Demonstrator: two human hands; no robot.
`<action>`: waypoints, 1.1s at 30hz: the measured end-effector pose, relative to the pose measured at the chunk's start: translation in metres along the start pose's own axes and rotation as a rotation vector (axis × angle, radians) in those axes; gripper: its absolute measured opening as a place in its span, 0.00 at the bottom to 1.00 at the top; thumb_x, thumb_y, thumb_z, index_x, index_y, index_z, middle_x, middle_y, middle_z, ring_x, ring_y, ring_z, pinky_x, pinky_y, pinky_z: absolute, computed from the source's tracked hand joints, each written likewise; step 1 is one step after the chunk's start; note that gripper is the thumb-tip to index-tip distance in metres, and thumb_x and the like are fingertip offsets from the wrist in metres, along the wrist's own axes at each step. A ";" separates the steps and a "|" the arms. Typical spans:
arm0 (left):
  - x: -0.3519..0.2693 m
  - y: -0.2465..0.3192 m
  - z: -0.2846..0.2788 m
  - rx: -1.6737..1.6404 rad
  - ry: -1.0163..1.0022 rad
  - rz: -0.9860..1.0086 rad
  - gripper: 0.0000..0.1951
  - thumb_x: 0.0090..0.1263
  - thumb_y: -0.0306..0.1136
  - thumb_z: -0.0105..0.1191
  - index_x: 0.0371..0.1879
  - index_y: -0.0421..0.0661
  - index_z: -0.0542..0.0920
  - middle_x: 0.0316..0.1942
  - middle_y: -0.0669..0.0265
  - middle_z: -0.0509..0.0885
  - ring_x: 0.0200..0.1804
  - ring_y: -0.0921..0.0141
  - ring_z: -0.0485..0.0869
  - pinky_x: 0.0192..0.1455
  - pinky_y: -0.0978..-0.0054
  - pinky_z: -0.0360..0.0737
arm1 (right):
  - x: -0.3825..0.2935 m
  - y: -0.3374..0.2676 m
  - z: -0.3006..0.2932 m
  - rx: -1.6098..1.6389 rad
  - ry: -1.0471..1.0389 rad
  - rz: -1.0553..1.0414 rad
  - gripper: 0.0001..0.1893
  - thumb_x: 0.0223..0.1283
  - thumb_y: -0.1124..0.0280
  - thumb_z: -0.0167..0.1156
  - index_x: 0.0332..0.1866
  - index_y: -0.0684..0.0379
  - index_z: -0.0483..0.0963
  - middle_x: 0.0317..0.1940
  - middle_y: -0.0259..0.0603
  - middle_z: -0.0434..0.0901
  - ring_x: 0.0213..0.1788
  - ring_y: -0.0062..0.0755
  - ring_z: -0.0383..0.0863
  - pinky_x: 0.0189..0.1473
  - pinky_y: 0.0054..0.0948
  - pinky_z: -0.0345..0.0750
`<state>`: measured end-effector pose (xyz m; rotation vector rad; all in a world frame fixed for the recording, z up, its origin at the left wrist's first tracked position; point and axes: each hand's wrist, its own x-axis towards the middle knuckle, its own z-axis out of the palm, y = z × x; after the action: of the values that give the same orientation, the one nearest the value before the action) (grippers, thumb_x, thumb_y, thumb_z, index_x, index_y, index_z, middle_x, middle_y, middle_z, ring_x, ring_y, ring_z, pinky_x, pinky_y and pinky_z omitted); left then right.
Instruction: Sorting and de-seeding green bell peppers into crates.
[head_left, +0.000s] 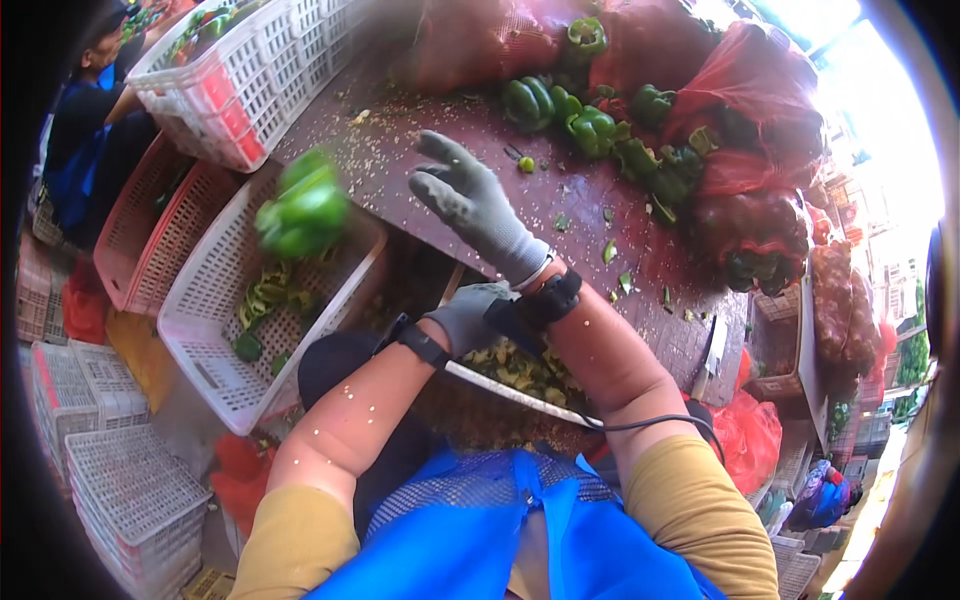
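My right hand (480, 206), in a grey work glove, reaches over the table edge with thumb and fingers apart and nothing in it. A motion-blurred green bell pepper (304, 204) is in mid-air left of it, above a white plastic crate (191, 330). Inside that crate lie pale green pepper pieces (274, 292). My left hand (469, 319), also gloved, is low at the table edge; my right wrist covers its fingers, so its grip is hidden. Below it is a white-rimmed container (517, 395) of pepper scraps (517, 367).
Green peppers (592, 131) and red mesh sacks (742, 97) line the far side of the seed-strewn table (450, 142). A knife (714, 352) lies at its right edge. Stacked crates (135, 480) stand at lower left. Another person (90, 142) is at upper left.
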<state>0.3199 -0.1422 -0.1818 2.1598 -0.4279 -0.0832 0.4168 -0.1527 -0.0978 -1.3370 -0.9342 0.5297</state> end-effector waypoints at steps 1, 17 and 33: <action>0.007 0.007 -0.009 0.004 -0.004 0.007 0.21 0.66 0.41 0.55 0.56 0.45 0.75 0.46 0.52 0.84 0.51 0.53 0.82 0.56 0.58 0.77 | 0.013 0.020 -0.023 -0.291 0.052 -0.098 0.32 0.62 0.60 0.67 0.67 0.60 0.66 0.57 0.46 0.76 0.53 0.34 0.78 0.53 0.30 0.78; 0.061 0.010 -0.019 0.022 0.085 -0.216 0.27 0.70 0.45 0.53 0.65 0.45 0.70 0.57 0.49 0.78 0.60 0.52 0.77 0.63 0.60 0.73 | 0.033 0.148 -0.373 -0.833 0.612 0.141 0.27 0.42 0.75 0.69 0.55 0.57 0.77 0.53 0.46 0.76 0.45 0.36 0.83 0.51 0.32 0.79; 0.099 0.003 0.004 -0.388 0.192 -0.226 0.24 0.72 0.38 0.56 0.62 0.37 0.73 0.51 0.59 0.84 0.50 0.73 0.81 0.54 0.74 0.78 | 0.043 0.132 -0.314 -0.499 0.736 0.223 0.40 0.44 0.53 0.73 0.64 0.55 0.67 0.52 0.50 0.77 0.52 0.52 0.81 0.54 0.45 0.80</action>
<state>0.4110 -0.1799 -0.1717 1.8032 -0.0473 -0.0769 0.7202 -0.2753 -0.2027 -1.9128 -0.3046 -0.0672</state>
